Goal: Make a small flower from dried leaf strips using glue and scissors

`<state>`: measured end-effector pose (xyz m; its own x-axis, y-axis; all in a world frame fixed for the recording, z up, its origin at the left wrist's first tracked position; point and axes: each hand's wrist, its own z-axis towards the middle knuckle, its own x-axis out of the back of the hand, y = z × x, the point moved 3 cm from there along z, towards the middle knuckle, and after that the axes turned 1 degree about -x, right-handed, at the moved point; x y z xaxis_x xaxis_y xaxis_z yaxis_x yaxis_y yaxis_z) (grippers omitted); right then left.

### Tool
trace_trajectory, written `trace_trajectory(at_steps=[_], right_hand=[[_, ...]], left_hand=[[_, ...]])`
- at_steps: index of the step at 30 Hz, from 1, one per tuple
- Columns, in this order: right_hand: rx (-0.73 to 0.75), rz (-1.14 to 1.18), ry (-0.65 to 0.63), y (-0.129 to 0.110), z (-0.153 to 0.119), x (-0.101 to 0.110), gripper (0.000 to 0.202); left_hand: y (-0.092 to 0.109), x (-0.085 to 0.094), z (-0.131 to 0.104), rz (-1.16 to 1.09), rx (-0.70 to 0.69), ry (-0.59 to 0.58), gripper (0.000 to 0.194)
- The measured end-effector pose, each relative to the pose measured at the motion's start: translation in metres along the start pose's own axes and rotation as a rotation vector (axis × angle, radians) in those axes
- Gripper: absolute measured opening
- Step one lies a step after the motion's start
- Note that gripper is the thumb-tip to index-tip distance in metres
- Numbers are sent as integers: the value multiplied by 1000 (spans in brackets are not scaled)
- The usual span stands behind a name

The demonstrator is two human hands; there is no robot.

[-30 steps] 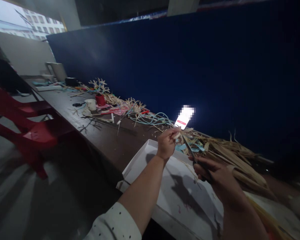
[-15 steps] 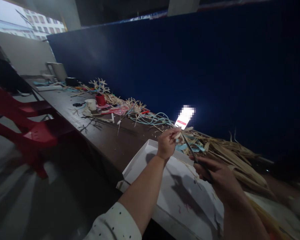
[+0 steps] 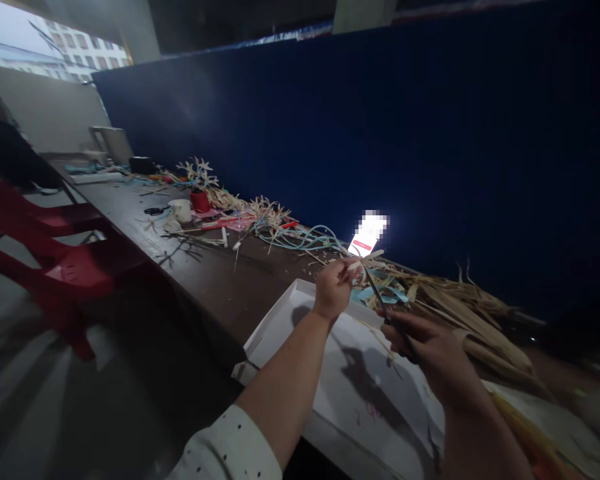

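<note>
Over the white box lid (image 3: 267, 319), my left hand (image 3: 333, 291) pinches a pale strip of what looks like dried husk (image 3: 373, 255). Scissors (image 3: 374, 288) with a dark handle are gripped by my right hand (image 3: 433, 343), their blades pointing up and left. The blade tips meet the strip close to my left fingertips; whether they are parted is too small to tell. Just behind sits a brightly lit phone (image 3: 362, 245). Light blue ribbon (image 3: 390, 293) and long dried husks (image 3: 490, 320) lie beyond the lid and to the right.
Along the dark wall (image 3: 280, 127), the brown table (image 3: 220, 273) carries husk flowers (image 3: 269, 212), blue cords (image 3: 315, 235), a red thread spool (image 3: 200, 201), a white cup (image 3: 181, 211) and black-handled scissors (image 3: 156, 211). Red plastic chairs (image 3: 80, 267) stand at the left.
My right hand and the scissors have shifted slightly left. My left hand stays almost in place, still pinching the strip.
</note>
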<state>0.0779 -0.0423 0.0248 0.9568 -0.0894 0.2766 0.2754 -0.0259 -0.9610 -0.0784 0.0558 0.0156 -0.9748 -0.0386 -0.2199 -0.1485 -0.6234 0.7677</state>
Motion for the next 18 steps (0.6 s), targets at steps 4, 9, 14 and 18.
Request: trace_trajectory(at_steps=[4,9,14,18], right_hand=[[19,9,5,0,1,-1,46],[53,-15,39,-3,3,-3,44],[86,-11,66,-3,3,-3,46],[93,-53,87,-6,2,-4,45]], left_hand=[[-1,-3,0,-77,86,12,18],[-2,-4,0,-77,104,-5,15],[1,-4,-1,-73,127,-14,16],[6,-3,0,-34,116,-5,15]])
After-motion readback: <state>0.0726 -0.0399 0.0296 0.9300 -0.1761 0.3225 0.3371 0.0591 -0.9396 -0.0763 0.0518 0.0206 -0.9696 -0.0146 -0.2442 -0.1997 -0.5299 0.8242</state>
